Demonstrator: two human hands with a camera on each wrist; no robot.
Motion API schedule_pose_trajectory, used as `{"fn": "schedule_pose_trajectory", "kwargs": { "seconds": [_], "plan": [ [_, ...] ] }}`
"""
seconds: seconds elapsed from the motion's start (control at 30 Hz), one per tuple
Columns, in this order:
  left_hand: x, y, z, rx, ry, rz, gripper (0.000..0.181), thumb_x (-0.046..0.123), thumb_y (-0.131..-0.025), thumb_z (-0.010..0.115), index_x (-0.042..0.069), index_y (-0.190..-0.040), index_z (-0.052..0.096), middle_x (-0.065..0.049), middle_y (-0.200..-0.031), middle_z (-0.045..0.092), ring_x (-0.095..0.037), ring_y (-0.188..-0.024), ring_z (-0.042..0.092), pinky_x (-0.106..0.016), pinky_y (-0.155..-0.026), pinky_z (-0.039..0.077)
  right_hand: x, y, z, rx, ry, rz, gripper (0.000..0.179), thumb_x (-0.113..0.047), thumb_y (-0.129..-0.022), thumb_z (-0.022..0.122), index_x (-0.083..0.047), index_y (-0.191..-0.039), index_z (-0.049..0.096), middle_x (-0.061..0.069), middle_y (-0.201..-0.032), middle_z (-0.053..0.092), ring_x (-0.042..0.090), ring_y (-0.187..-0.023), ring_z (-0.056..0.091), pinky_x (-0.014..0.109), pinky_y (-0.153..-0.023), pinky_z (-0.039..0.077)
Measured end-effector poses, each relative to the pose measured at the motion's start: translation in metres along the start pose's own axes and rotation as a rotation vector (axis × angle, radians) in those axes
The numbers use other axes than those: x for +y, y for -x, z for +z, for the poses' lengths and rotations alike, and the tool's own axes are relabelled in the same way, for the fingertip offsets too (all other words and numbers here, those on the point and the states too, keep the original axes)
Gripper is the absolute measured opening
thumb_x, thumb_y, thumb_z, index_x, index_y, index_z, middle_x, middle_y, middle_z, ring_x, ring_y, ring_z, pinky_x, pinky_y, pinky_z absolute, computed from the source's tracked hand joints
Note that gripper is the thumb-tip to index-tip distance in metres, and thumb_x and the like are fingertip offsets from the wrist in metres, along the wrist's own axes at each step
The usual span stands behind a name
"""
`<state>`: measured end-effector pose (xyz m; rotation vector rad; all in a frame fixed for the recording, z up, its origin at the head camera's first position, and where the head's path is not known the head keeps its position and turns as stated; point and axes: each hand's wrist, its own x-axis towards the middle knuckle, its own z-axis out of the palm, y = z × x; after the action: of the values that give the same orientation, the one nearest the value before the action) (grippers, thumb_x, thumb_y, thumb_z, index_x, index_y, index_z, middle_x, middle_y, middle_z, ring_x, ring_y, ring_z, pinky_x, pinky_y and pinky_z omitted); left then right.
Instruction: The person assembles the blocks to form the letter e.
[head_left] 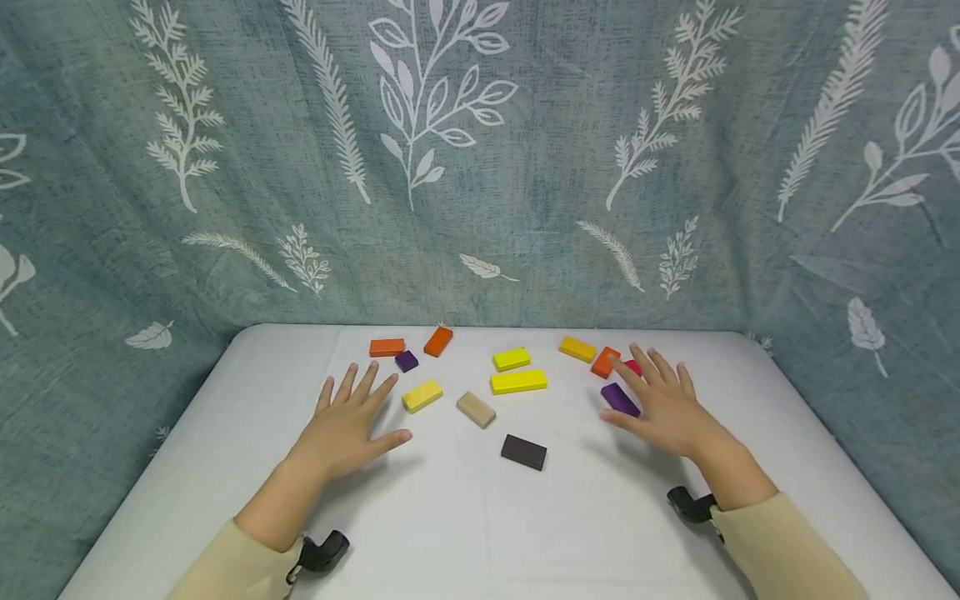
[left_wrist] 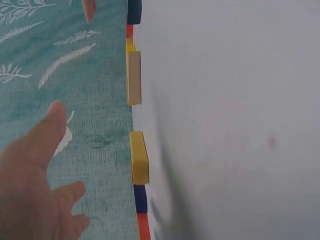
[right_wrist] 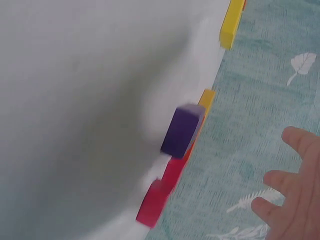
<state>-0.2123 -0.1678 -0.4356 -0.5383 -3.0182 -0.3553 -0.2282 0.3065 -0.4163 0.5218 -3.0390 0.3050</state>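
Observation:
My left hand [head_left: 345, 431] hovers over the left part of the white table with its fingers spread, holding nothing. Nearest to it are a pale yellow block [head_left: 422, 396] and a small dark purple block [head_left: 407, 361]. On the right, my right hand [head_left: 663, 410] is likewise spread above the table and grips nothing. Its fingers partly cover a purple block [head_left: 619, 400], an orange block [head_left: 605, 362] and a red block [head_left: 633, 367]. Between the hands lie a tan wooden block [head_left: 476, 410] and a black block [head_left: 524, 452]. In the right wrist view the purple block [right_wrist: 181, 132] stands out beside red ones.
Farther back lie two bright yellow blocks, a longer one [head_left: 518, 382] and a shorter one [head_left: 512, 359]. An amber block [head_left: 577, 348] is at the back right, two orange blocks [head_left: 387, 347] at the back left. A leaf-patterned green curtain [head_left: 480, 233] hangs behind the table [head_left: 450, 533].

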Motion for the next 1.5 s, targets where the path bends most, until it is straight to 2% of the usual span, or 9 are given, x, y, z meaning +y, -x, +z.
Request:
{"fn": "schedule_pose_trajectory", "kwargs": {
  "seconds": [0.23, 0.67, 0.87, 1.03, 1.3, 1.5],
  "plan": [
    [0.015, -0.013, 0.004, -0.013, -0.006, 0.056, 0.088, 0.071, -0.09, 0.053, 0.022, -0.16, 0.028, -0.012, -0.166, 0.014, -0.038, -0.152, 0.002, -0.063, -0.117, -0.002, -0.012, -0.013, 0.007, 0.009, -0.032, -0.045, 0.087, -0.067, -0.091, 0.056, -0.013, -0.157, 0.034, 0.021, -0.164, 0.012, 0.048, -0.148, 0.007, 0.073, -0.11, 0.0],
    [0.04, -0.036, 0.012, -0.045, 0.003, 0.145, 0.083, 0.069, -0.093, 0.05, 0.023, -0.159, 0.029, -0.011, -0.166, 0.017, -0.04, -0.151, 0.009, -0.063, -0.117, 0.004, -0.03, -0.033, 0.02, -0.002, -0.04, -0.115, 0.086, -0.069, -0.092, 0.053, -0.021, -0.159, 0.029, 0.019, -0.164, 0.014, 0.047, -0.148, 0.012, 0.071, -0.112, 0.006],
    [0.046, -0.047, 0.022, -0.061, -0.006, 0.183, 0.082, 0.069, -0.094, 0.048, 0.022, -0.159, 0.03, -0.013, -0.165, 0.021, -0.04, -0.151, 0.013, -0.063, -0.117, 0.011, -0.041, -0.042, 0.02, -0.024, -0.042, -0.138, 0.087, -0.072, -0.092, 0.049, -0.022, -0.16, 0.028, 0.013, -0.166, 0.015, 0.048, -0.147, 0.014, 0.07, -0.112, 0.011],
    [0.051, -0.056, 0.025, -0.063, -0.006, 0.206, 0.078, 0.066, -0.096, 0.049, 0.02, -0.158, 0.034, -0.012, -0.163, 0.025, -0.039, -0.15, 0.017, -0.061, -0.117, 0.014, -0.048, -0.049, 0.019, -0.056, -0.037, -0.139, 0.086, -0.072, -0.092, 0.048, -0.023, -0.16, 0.028, 0.014, -0.164, 0.021, 0.047, -0.147, 0.017, 0.07, -0.112, 0.015],
    [0.057, -0.072, 0.031, -0.076, 0.052, 0.221, 0.066, 0.055, -0.097, 0.057, 0.016, -0.149, 0.048, -0.011, -0.16, 0.033, -0.034, -0.148, 0.026, -0.054, -0.119, 0.018, -0.057, -0.068, 0.019, -0.116, -0.068, -0.133, 0.076, -0.063, -0.096, 0.053, -0.021, -0.157, 0.036, 0.019, -0.16, 0.029, 0.046, -0.145, 0.025, 0.067, -0.111, 0.025],
    [0.06, -0.082, 0.036, -0.066, 0.073, 0.265, 0.059, 0.049, -0.094, 0.066, 0.015, -0.142, 0.056, -0.009, -0.151, 0.046, -0.03, -0.142, 0.038, -0.05, -0.116, 0.027, -0.064, -0.083, 0.022, -0.148, -0.088, -0.157, 0.062, -0.042, -0.097, 0.064, -0.011, -0.149, 0.048, 0.021, -0.15, 0.043, 0.044, -0.139, 0.037, 0.061, -0.111, 0.031]
  ]
}}
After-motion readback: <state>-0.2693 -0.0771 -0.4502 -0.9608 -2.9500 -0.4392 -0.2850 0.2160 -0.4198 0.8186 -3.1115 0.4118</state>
